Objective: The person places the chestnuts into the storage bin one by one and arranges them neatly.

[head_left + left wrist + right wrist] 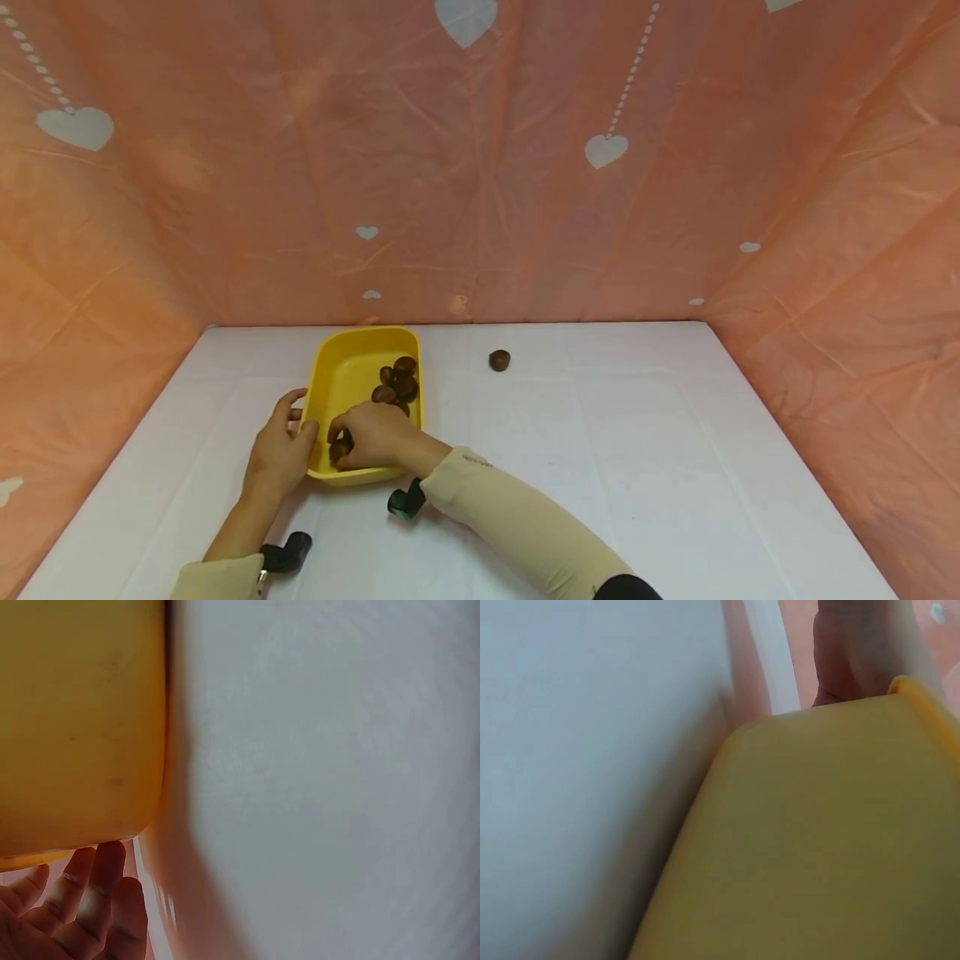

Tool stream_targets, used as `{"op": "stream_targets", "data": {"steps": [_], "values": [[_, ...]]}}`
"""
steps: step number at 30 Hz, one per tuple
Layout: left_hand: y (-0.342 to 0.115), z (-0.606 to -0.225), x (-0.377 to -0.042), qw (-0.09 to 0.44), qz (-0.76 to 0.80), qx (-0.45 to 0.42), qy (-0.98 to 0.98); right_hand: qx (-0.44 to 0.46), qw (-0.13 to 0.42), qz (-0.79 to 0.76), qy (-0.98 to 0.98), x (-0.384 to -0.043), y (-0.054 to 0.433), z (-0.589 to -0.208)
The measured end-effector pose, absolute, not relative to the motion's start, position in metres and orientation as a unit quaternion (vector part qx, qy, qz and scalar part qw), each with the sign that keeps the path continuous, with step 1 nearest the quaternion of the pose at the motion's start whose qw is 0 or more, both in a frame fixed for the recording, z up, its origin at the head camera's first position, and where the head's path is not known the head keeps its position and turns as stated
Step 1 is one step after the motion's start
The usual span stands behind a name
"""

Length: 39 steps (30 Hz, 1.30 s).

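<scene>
A yellow plastic tray point(324, 379) holds several brown chestnuts point(405, 387), gathered mostly along its right side. My right hand point(378, 435) reaches over the tray's near right corner, its thumb and fingers pinching a chestnut point(341, 450) at the near left. At the tray's left side, my left hand point(276, 450) rests its fingers against the outer wall, the thumb at the rim. The left wrist view shows those fingers point(96, 892) slightly bent, tips touching the yellow wall point(82, 735). In the right wrist view, the tray's outer wall point(825, 832) hides the pinching fingers.
One loose chestnut point(499, 360) lies on the white tabletop point(637, 450), to the right of the tray. Black wrist cameras point(407, 500) stick out below both wrists. Orange sheeting point(480, 183) with pale hearts encloses the back and sides of the table.
</scene>
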<state>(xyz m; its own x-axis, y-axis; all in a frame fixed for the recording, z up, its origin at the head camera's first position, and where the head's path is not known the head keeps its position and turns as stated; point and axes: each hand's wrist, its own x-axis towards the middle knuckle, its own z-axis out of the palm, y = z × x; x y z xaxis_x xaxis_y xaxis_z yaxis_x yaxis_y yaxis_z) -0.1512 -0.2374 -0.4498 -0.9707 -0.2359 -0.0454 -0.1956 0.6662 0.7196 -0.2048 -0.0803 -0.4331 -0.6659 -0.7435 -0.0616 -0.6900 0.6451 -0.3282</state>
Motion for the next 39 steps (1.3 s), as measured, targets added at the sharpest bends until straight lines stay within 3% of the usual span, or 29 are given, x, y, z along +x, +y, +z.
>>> {"op": "stream_targets", "data": {"steps": [19, 39], "values": [[-0.237, -0.449, -0.150, 0.015, -0.390, 0.122, -0.913, -0.392, 0.072, -0.172, 0.901, -0.205, -0.076, -0.433], [-0.236, -0.448, -0.150, 0.017, -0.391, 0.124, -0.912, -0.386, 0.065, -0.293, 0.872, -0.214, -0.032, -0.405]]}}
